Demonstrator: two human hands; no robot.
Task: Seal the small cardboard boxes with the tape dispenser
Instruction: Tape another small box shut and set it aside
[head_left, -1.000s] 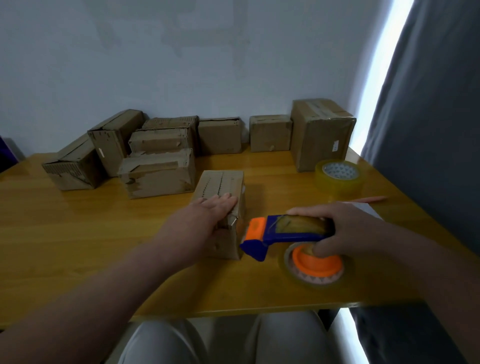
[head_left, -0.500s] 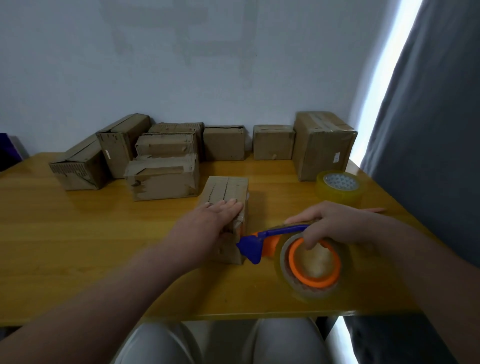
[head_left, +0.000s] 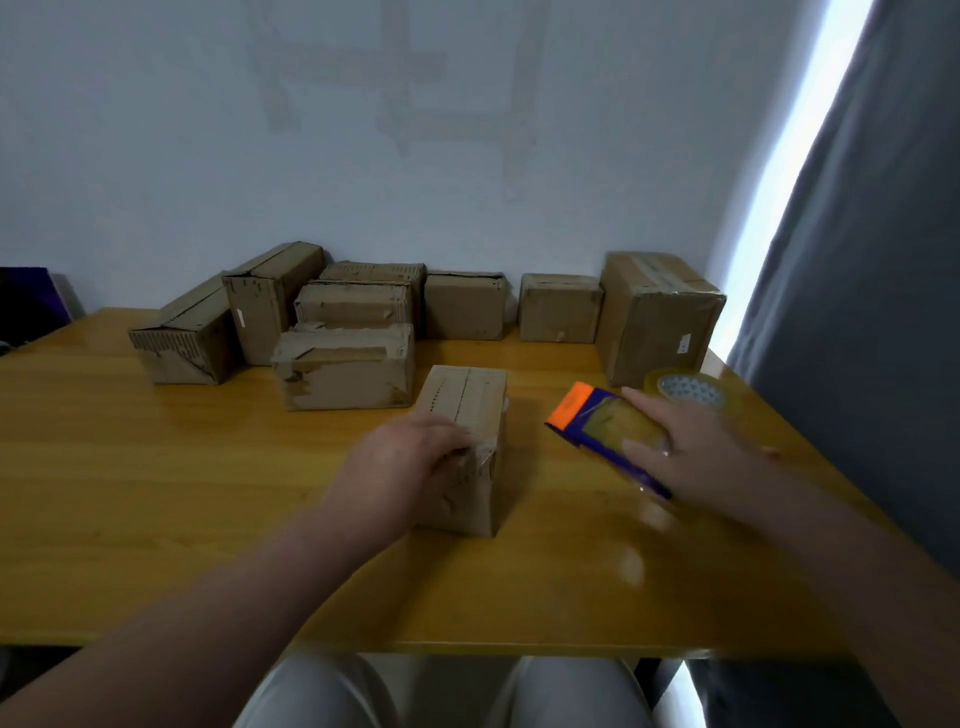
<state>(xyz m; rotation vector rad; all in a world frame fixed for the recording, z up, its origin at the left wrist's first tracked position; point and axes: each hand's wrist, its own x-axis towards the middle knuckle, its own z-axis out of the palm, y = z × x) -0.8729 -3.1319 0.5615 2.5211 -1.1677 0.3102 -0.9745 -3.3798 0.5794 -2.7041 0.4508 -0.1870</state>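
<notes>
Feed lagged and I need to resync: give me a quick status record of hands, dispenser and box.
left hand: on near end of centre box, grip blurred
right hand: holds tape dispenser
tape dispenser: right of the box, not touching it
spare tape roll: near right edge of table
other boxes: along the table's back

left hand (head_left: 410, 467) holding box (head_left: 467, 395), right hand (head_left: 696, 452) gripping tape dispenser (head_left: 597, 421)

Yellow wooden table (head_left: 156, 467), pale wall (head_left: 363, 130), grey curtain (head_left: 857, 312), spare tape roll (head_left: 691, 391)
</notes>
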